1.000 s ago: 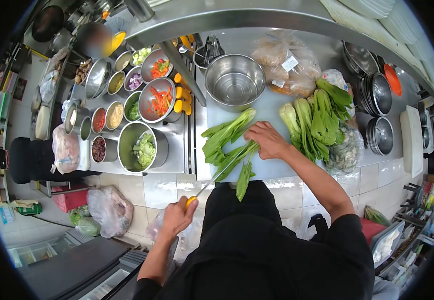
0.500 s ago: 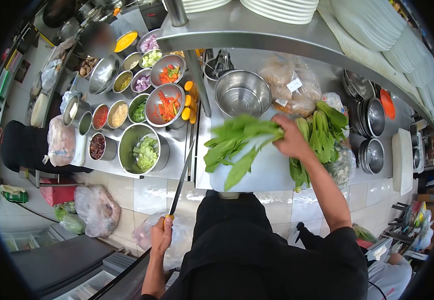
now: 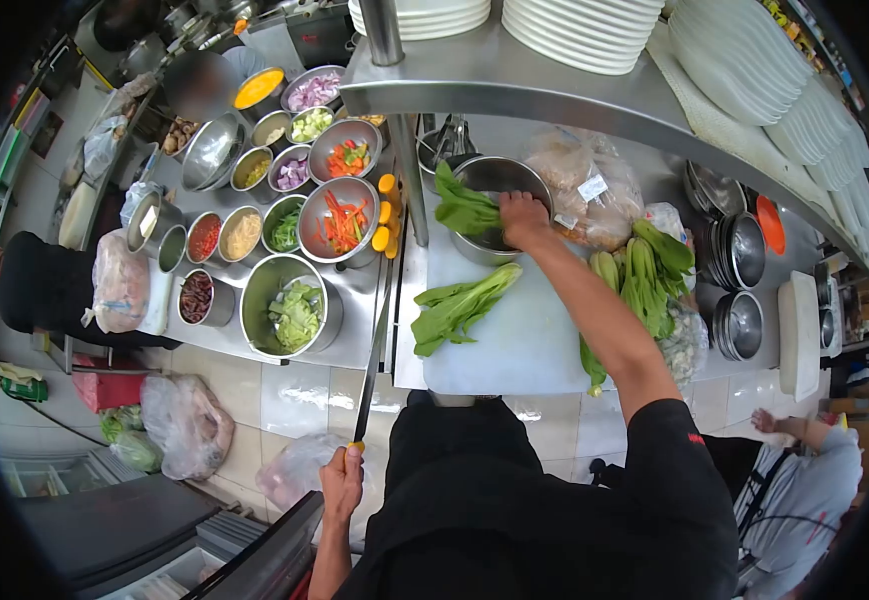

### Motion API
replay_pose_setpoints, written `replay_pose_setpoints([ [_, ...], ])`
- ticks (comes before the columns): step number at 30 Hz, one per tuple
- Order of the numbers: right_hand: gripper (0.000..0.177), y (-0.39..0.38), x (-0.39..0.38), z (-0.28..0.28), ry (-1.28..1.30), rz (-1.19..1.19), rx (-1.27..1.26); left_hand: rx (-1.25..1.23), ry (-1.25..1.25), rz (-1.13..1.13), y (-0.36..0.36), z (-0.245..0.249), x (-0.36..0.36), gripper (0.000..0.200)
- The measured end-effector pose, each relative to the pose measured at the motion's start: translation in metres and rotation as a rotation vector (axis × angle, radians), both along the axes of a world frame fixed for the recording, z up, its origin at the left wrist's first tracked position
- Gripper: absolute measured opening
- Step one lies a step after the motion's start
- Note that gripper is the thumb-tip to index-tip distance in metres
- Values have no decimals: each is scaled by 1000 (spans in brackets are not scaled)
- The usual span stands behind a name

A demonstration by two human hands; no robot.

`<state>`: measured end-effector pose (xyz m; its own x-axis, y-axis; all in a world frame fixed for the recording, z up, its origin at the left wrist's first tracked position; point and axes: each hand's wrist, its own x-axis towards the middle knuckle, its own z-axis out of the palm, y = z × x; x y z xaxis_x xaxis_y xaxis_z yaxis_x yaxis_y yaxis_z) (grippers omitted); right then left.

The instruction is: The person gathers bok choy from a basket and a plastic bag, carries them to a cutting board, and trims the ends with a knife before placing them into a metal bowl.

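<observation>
My left hand point(image 3: 342, 482) grips the yellow handle of a long knife point(image 3: 373, 365), its blade pointing up beside the counter's edge. Over the empty-looking steel bowl point(image 3: 485, 245), my right hand point(image 3: 525, 220) holds a leafy green point(image 3: 463, 205), whose leaves stick out over the left rim. Another leafy green point(image 3: 467, 303) lies on the white cutting board point(image 3: 515, 350). To the right of my forearm is a pile of leafy greens point(image 3: 645, 280). My right fingertips are partly hidden inside the bowl.
Bowls of cut vegetables, such as red pepper strips point(image 3: 343, 222), and a large pot point(image 3: 292, 305) stand at left. A metal shelf point(image 3: 555, 100) with stacked plates hangs overhead. One person point(image 3: 805, 495) is at lower right, another at upper left.
My right hand has moved left and up from above the board to the bowl. One leafy green now lies on the board. My left hand stays on the knife. A person has come into view at lower right.
</observation>
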<state>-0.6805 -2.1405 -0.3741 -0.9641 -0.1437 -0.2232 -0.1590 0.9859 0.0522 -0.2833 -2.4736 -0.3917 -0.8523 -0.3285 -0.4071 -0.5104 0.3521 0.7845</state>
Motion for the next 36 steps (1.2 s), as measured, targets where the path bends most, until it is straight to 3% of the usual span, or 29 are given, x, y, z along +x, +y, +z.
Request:
replay_pose_setpoints([
  [2, 65, 4, 11, 27, -26, -64, -160, -43, 8, -21, -2, -8, 4, 50],
  [4, 55, 26, 37, 30, 400, 74, -511, -83, 13, -25, -1, -10, 5, 50],
  [6, 41, 31, 72, 34, 633, -158, -866, -193, -71, -76, 1, -3, 1, 53],
  [8, 28, 27, 115, 8, 688, -550, -1046, -171, -81, -57, 4, -1, -6, 54],
  [10, 31, 25, 134, -28, 373, -568, -964, -160, -86, -59, 3, -4, -10, 55],
  [11, 31, 22, 130, -49, 379, -581, -970, -144, -82, -48, 1, -12, -12, 55],
  [13, 33, 7, 125, -78, 763, -167, -659, -140, -79, -63, -2, -14, -18, 55],
  [14, 33, 6, 123, -83, 770, -191, -661, -171, -85, -75, -1, -11, -23, 56],
  [17, 40, -1, 117, -83, 573, -292, -768, -186, -78, -103, 0, -7, -34, 57],
  [19, 44, -3, 116, -76, 241, -568, -1202, -41, -109, -15, 3, -6, -37, 56],
  [20, 47, -2, 116, -73, 163, -635, -1234, -12, -120, -2, 5, -5, -38, 54],
  [24, 43, -1, 121, -63, 130, -878, -1536, 25, -104, -6, 13, 3, -38, 53],
  [26, 35, 0, 128, -62, 631, -656, -1075, 26, -110, -6, 15, 5, -37, 54],
  [27, 35, 0, 137, -62, 631, -658, -1079, 32, -115, -2, 15, 6, -37, 54],
  [29, 24, -1, 164, -60, 522, -23, -958, 43, -105, 9, 13, 3, -35, 54],
  [33, 19, -29, 188, -60, 399, 140, -936, 82, -88, 69, 16, 8, -33, 53],
  [36, 18, -35, 184, -68, 359, 65, -963, 33, -70, 72, 7, -4, -24, 53],
])
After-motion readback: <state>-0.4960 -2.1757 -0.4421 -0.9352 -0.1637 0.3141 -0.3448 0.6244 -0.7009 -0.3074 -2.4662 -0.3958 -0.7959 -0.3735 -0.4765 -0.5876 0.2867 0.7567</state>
